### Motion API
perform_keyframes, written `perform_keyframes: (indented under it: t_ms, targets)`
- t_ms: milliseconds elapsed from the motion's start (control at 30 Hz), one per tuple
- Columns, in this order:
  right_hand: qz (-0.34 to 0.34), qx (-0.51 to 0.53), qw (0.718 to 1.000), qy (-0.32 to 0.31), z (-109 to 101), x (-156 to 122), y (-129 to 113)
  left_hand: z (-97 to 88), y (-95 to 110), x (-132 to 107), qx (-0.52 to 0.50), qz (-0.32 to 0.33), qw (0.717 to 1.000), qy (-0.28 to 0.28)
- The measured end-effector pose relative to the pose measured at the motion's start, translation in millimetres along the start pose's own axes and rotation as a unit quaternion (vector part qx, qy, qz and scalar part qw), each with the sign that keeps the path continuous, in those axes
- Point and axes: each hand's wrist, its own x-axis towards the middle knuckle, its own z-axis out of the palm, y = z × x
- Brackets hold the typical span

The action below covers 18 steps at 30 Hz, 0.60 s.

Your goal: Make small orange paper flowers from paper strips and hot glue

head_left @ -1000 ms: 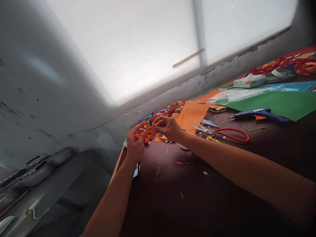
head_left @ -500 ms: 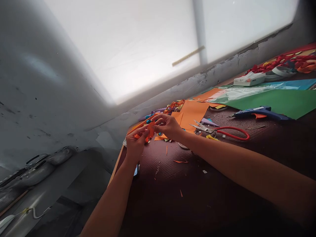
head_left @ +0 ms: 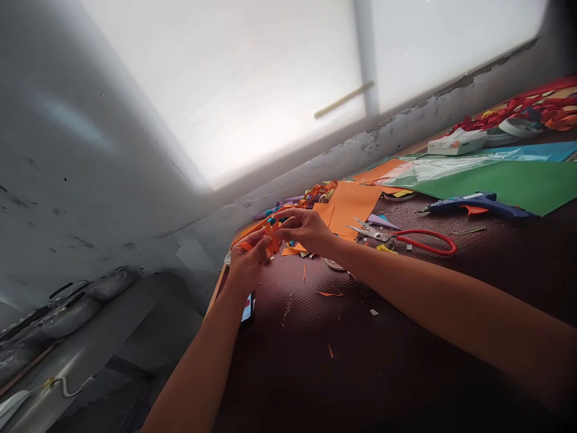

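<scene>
Both my hands meet over the far left corner of a dark brown table (head_left: 360, 361). My left hand (head_left: 247, 260) is closed round a small orange paper piece (head_left: 271, 236) with folded strips. My right hand (head_left: 306, 230) pinches the same orange paper piece from the right, fingers curled. Just behind the hands lie sheets of orange paper (head_left: 354, 207) and a heap of coloured paper curls (head_left: 315, 195).
Red-handled scissors (head_left: 406, 237) lie right of my right wrist. A blue glue gun (head_left: 473, 204) rests by a green sheet (head_left: 505, 183). A white box (head_left: 455, 144) and red paper scraps sit far right. A phone (head_left: 247, 310) lies under my left wrist. Small scraps dot the table.
My hands have stayed in place. The fingers have shifted a little on the orange paper piece, which now sits slightly higher between them.
</scene>
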Motion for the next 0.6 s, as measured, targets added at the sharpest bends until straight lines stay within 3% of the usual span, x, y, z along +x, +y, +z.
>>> perform_keyframes:
  t_ms: [333, 600]
  targets:
    - [0.023, 0.015, 0.999, -0.044, 0.6, -1.1, 3.4, -3.4, -1.8, -1.1, -0.019, -0.021, 1.000, -0.014]
    - [0.042, -0.014, 0.999, 0.009, -1.1, 1.7, 7.4, -0.6, -5.3, 2.3, -0.011, -0.002, 0.999, 0.032]
